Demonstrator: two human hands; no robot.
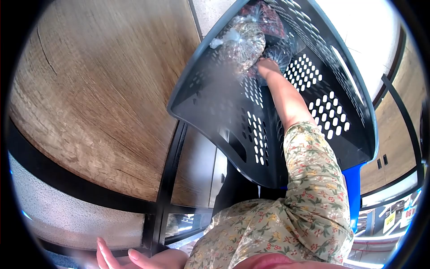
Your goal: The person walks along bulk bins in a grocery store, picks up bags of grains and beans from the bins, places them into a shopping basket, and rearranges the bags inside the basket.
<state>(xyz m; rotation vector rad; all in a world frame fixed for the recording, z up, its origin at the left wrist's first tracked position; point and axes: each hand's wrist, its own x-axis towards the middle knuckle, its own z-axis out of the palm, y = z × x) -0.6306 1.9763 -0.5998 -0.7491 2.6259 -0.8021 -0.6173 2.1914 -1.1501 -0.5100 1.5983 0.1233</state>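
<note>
My right hand (268, 67) reaches deep into a dark grey plastic shopping basket (300, 96) with slotted walls. Its fingers curl in at a clear plastic bag (280, 53) with dark contents; the fingertips are partly hidden. Beside it on the left lies a knotted clear bag (245, 41) of pale, small pieces I cannot identify. Farther in sits another clear bag (268, 20) with dark red contents. My left hand (139, 261) is low at the bottom left, outside the basket, fingers apart and holding nothing.
A wood-grain counter (103, 89) with a black edge runs along the left of the basket. Blue plastic (354, 190) shows under the basket's right corner. Another wood-panelled unit (389, 163) stands at the right, with price signs (389, 222) below it in view.
</note>
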